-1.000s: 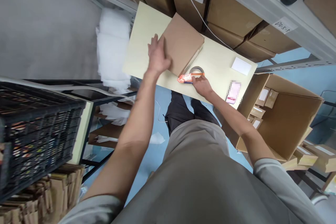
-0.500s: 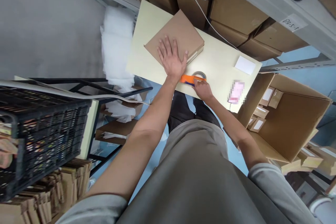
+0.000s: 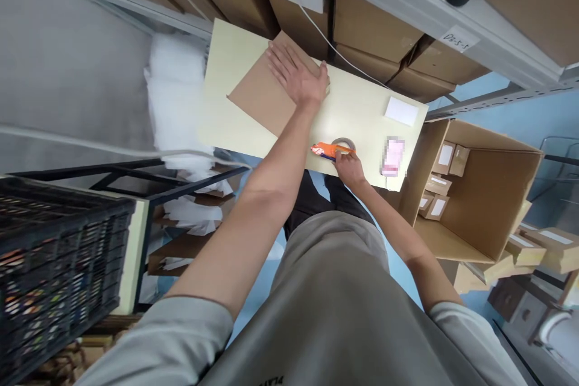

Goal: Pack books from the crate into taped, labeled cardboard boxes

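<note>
A flat brown cardboard box lies at an angle on the cream table. My left hand rests on top of it near its far right edge, fingers stretched out and thumb apart. Close to the table's front edge, my right hand is closed around an orange tape dispenser. A roll of tape shows just behind the fingers, and the palm side of this hand is hidden.
On the table's right lie a white card or small box and a blurred pink phone-like object. An open carton with small labelled boxes stands right. Shelved cartons line the back. A black crate is at left.
My left hand has slid across the box toward its far right edge. The right hand keeps its hold on the tape dispenser near the same spot. The view has shifted slightly.
</note>
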`<control>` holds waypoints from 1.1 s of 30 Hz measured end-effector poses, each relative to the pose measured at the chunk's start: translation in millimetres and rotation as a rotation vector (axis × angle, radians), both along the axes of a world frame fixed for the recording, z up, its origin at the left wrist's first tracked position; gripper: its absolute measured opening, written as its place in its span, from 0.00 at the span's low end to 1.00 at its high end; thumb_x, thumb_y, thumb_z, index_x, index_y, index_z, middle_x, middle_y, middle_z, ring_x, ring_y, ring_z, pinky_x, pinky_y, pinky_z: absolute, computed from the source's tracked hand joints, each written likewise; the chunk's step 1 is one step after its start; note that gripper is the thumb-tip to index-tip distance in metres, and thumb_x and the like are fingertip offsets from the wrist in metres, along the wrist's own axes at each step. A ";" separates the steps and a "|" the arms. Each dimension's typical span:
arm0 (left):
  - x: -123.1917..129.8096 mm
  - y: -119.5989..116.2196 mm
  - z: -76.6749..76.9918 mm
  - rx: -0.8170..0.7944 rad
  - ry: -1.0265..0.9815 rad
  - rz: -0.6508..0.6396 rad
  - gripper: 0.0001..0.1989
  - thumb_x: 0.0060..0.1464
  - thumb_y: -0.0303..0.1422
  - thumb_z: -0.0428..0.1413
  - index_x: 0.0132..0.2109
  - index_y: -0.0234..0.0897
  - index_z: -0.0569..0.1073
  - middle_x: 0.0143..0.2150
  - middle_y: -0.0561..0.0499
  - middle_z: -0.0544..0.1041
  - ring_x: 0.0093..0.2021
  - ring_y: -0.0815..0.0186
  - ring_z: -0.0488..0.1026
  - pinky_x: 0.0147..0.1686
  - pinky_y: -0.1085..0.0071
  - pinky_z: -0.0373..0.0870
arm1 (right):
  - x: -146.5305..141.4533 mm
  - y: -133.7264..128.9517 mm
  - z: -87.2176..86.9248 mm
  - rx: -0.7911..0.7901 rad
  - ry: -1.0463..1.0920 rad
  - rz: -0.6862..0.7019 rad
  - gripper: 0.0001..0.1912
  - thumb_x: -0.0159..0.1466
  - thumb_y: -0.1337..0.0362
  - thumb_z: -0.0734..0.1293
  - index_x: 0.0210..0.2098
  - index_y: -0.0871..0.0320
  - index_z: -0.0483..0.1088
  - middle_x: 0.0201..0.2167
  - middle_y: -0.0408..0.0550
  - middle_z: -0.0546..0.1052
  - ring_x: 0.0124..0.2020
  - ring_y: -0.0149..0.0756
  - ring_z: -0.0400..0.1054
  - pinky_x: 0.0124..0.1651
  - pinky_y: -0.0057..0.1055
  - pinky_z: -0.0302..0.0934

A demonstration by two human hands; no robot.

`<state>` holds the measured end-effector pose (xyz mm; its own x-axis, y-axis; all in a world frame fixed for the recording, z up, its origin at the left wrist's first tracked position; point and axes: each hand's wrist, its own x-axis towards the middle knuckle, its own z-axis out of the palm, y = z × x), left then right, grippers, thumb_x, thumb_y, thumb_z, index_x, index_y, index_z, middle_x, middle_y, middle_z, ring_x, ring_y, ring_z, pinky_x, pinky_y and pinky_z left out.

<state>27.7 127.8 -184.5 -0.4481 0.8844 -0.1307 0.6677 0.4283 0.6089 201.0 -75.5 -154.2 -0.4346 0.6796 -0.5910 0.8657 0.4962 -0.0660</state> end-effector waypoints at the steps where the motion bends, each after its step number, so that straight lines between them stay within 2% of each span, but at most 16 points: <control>1: 4.9 4.1 -3.0 -0.025 0.044 0.009 0.45 0.77 0.64 0.43 0.63 0.18 0.75 0.88 0.37 0.54 0.68 0.71 -0.14 0.77 0.48 0.06 | 1.7 -1.7 -0.1 0.007 0.012 0.000 0.23 0.83 0.66 0.57 0.71 0.74 0.65 0.50 0.70 0.87 0.55 0.50 0.84 0.71 0.44 0.66; 3: 8.7 2.1 -7.4 -0.064 0.131 0.000 0.47 0.78 0.62 0.45 0.67 0.12 0.70 0.89 0.36 0.48 0.66 0.68 -0.16 0.77 0.48 0.09 | 2.2 -4.7 0.5 0.019 0.044 0.012 0.24 0.83 0.67 0.57 0.72 0.74 0.64 0.51 0.70 0.87 0.56 0.51 0.83 0.71 0.45 0.66; 6: 1.9 -20.7 -8.9 -0.024 0.148 -0.110 0.49 0.78 0.59 0.48 0.75 0.09 0.59 0.90 0.32 0.42 0.72 0.58 -0.12 0.79 0.42 0.13 | -8.4 -8.0 2.0 0.002 0.088 0.066 0.22 0.82 0.66 0.57 0.70 0.73 0.66 0.52 0.70 0.86 0.57 0.51 0.83 0.71 0.45 0.65; 9: -9.7 -50.6 -4.4 0.046 0.059 -0.248 0.55 0.70 0.55 0.59 0.83 0.16 0.51 0.90 0.33 0.39 0.87 0.49 0.14 0.84 0.39 0.20 | -26.4 -10.8 3.3 -0.036 0.107 0.106 0.19 0.83 0.64 0.57 0.66 0.70 0.68 0.52 0.70 0.86 0.56 0.51 0.83 0.69 0.44 0.66; 11: -15.2 -66.3 -0.5 0.040 0.007 -0.306 0.56 0.64 0.51 0.64 0.85 0.24 0.52 0.90 0.37 0.42 0.90 0.43 0.25 0.87 0.39 0.24 | -34.7 -14.0 3.9 -0.039 0.122 0.113 0.19 0.83 0.63 0.57 0.66 0.69 0.68 0.52 0.70 0.87 0.56 0.50 0.83 0.68 0.43 0.67; 13: -17.6 -76.2 1.9 0.026 -0.027 -0.365 0.52 0.62 0.48 0.64 0.85 0.32 0.56 0.89 0.42 0.49 0.90 0.42 0.25 0.89 0.39 0.25 | -34.0 -18.7 4.5 -0.039 0.140 0.116 0.21 0.83 0.62 0.58 0.67 0.69 0.68 0.53 0.70 0.87 0.56 0.51 0.83 0.68 0.42 0.68; 15: -17.6 -81.4 1.9 0.041 -0.039 -0.416 0.49 0.63 0.46 0.62 0.85 0.38 0.58 0.88 0.45 0.54 0.90 0.44 0.24 0.89 0.38 0.24 | -20.3 -23.9 5.5 -0.052 0.140 0.104 0.23 0.83 0.61 0.59 0.69 0.70 0.67 0.53 0.71 0.87 0.57 0.51 0.82 0.68 0.43 0.69; 19: -15.8 -84.8 -0.8 0.088 -0.087 -0.421 0.50 0.61 0.43 0.63 0.86 0.38 0.57 0.88 0.44 0.54 0.90 0.41 0.28 0.88 0.33 0.27 | 47.1 -25.0 11.3 -0.066 0.017 -0.010 0.24 0.82 0.62 0.60 0.70 0.73 0.67 0.51 0.73 0.86 0.55 0.53 0.82 0.63 0.43 0.72; 22: -16.9 -86.1 -1.0 0.066 -0.116 -0.425 0.51 0.60 0.42 0.64 0.86 0.39 0.58 0.89 0.44 0.52 0.90 0.40 0.28 0.88 0.31 0.27 | 103.5 -10.0 18.1 0.014 -0.080 -0.073 0.22 0.81 0.66 0.58 0.67 0.74 0.69 0.49 0.76 0.86 0.53 0.58 0.81 0.60 0.48 0.73; 24: -19.8 -87.8 0.2 0.062 -0.088 -0.443 0.52 0.59 0.42 0.64 0.86 0.39 0.57 0.89 0.45 0.51 0.90 0.40 0.27 0.88 0.33 0.26 | 123.4 5.8 21.2 0.051 -0.064 -0.049 0.21 0.80 0.68 0.56 0.65 0.73 0.70 0.48 0.74 0.86 0.51 0.58 0.81 0.63 0.50 0.72; 27: -28.2 -92.1 4.0 0.075 -0.046 -0.501 0.53 0.58 0.43 0.64 0.86 0.40 0.58 0.89 0.46 0.51 0.90 0.42 0.26 0.88 0.35 0.26 | 119.6 30.8 20.6 0.066 -0.037 -0.018 0.20 0.81 0.69 0.56 0.64 0.73 0.70 0.48 0.73 0.86 0.51 0.57 0.81 0.65 0.49 0.70; 33: -50.6 -103.9 14.7 0.038 -0.075 -0.607 0.54 0.54 0.46 0.67 0.84 0.42 0.61 0.89 0.44 0.52 0.90 0.38 0.33 0.88 0.35 0.30 | 78.3 61.6 5.4 0.086 0.044 -0.018 0.20 0.80 0.69 0.58 0.66 0.75 0.69 0.49 0.75 0.86 0.52 0.57 0.81 0.63 0.48 0.70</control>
<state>-22.9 23.9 -169.9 0.1460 0.9836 -0.1057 0.7404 -0.0378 0.6711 279.3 -13.9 -148.8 -0.4458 0.7348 -0.5112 0.8719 0.4858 -0.0620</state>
